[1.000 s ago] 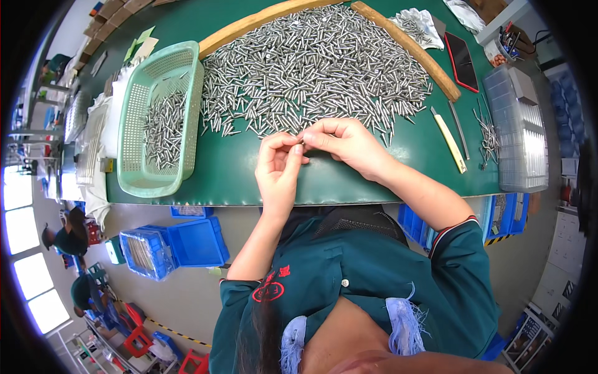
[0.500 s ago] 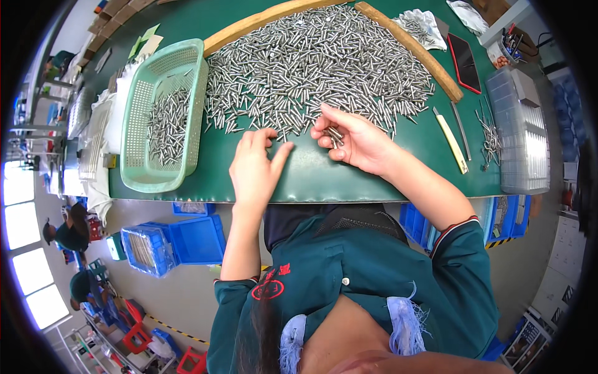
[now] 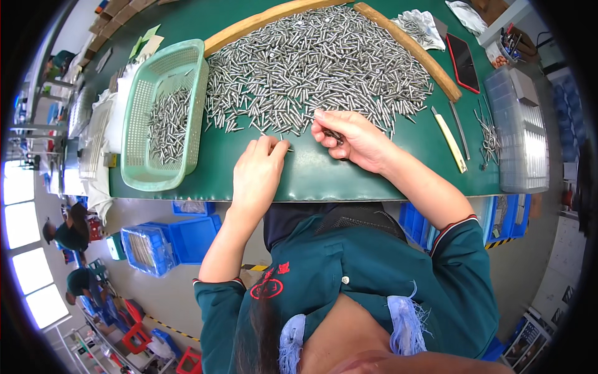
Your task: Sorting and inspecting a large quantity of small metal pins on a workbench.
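Observation:
A big heap of small metal pins (image 3: 317, 68) lies on the green table mat (image 3: 311, 174), fenced by curved wooden strips (image 3: 411, 47). My left hand (image 3: 258, 171) rests flat near the heap's front edge, fingertips touching a loose pin or two. My right hand (image 3: 349, 137) is curled at the heap's near edge, its fingers closed around a few pins. A green plastic basket (image 3: 137, 171) to the left holds more pins (image 3: 167, 124).
A clear plastic box (image 3: 520, 137) stands at the right, with loose pins (image 3: 487, 134) and a cream-handled tool (image 3: 450, 138) beside it. A dark phone (image 3: 464, 62) lies behind. Blue crates (image 3: 159, 240) sit under the table; other people work at the far left.
My hands have parted from holding pins together: the left moved down-left and laid flat on the mat, the right shifted to the heap's edge and gathered pins.

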The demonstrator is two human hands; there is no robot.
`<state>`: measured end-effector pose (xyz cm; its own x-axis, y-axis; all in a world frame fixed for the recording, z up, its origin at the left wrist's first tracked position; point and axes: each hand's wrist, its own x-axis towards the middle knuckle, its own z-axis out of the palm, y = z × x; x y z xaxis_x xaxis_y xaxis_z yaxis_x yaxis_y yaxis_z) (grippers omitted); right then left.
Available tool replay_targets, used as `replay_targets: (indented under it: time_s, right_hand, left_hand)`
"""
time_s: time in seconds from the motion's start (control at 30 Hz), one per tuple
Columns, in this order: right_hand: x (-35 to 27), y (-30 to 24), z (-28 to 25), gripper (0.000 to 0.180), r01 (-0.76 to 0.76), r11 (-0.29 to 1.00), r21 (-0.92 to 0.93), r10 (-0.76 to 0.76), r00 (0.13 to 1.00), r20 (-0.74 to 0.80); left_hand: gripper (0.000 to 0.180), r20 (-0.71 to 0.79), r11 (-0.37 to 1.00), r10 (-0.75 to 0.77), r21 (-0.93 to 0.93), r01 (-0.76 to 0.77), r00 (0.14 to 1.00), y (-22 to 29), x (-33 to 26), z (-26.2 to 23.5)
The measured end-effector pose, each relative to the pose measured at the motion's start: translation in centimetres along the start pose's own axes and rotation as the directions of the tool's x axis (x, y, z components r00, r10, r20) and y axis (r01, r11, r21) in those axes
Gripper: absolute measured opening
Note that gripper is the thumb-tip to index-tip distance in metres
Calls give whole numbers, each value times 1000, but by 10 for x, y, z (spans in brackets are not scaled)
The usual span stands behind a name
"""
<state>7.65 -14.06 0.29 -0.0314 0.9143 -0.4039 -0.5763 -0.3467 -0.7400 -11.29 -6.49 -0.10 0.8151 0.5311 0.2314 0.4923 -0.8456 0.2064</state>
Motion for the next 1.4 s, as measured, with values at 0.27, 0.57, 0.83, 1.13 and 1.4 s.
replay_targets:
  time_s: [0.27,0.57,0.83,1.13,1.4]
  right_hand:
    - [3,10,1,21,41,976,-216,-24,996,82]
    - [-1,9,3,18,64,976,-209,-48,996,81]
    - [-3,6,6,19,71,974,-217,-59,997,59]
    - [-1,5,-2,25,-51,994,-100,61,994,93]
    - [2,7,-8,20,-229,917,327,171,965,198]
  left_hand:
    - [14,-178,690,-294,-719,80,939,9,4,12]
    - [17,196,-78,-371,-981,180,908,18,8,22]
    - [17,191,-48,-369,-981,186,910,19,8,20]
    - [27,-151,594,-262,-804,36,953,30,9,16]
    - [29,-189,610,-302,-792,36,934,24,6,5]
